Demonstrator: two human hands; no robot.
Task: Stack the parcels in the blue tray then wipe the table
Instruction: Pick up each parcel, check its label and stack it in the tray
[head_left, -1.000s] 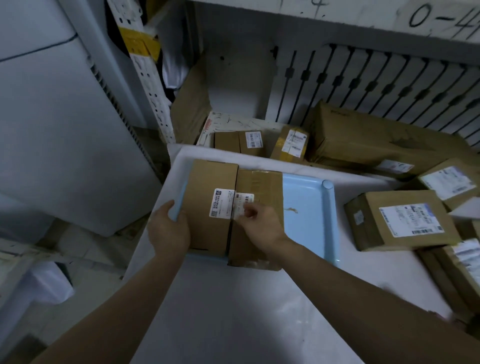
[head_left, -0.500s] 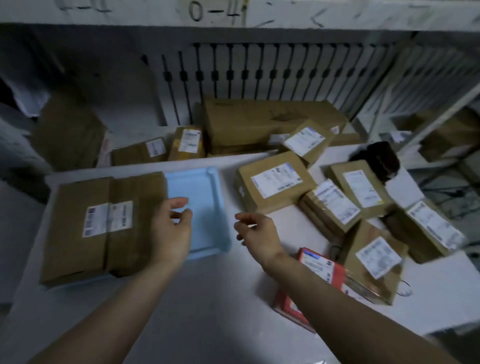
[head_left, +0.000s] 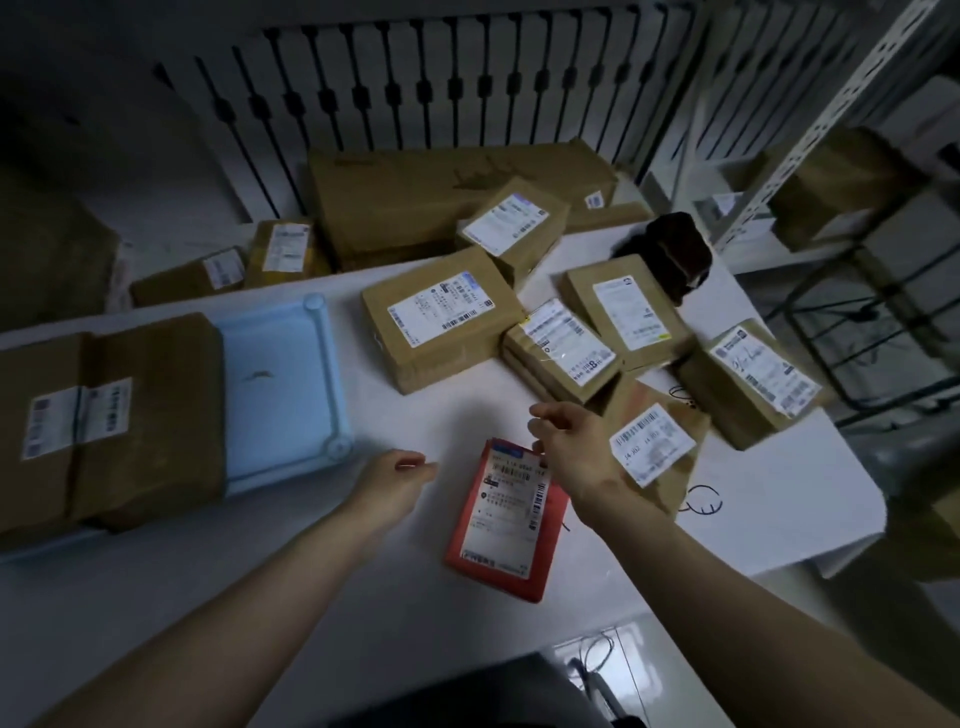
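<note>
Head view: our hands bracket the red parcel (head_left: 506, 512).
Empty and loosely open, our left hand (head_left: 389, 480) and right hand (head_left: 571, 447) flank it on the table (head_left: 363, 597); brown parcels (head_left: 114, 415) fill the blue tray (head_left: 280, 384)'s left, leaving room, we judge, for more.

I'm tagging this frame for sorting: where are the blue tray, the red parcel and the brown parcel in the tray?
blue tray (head_left: 280, 400), head view, bare floor of the tray
red parcel (head_left: 506, 514), head view, its white label
brown parcel in the tray (head_left: 150, 415), head view, its top face
</note>
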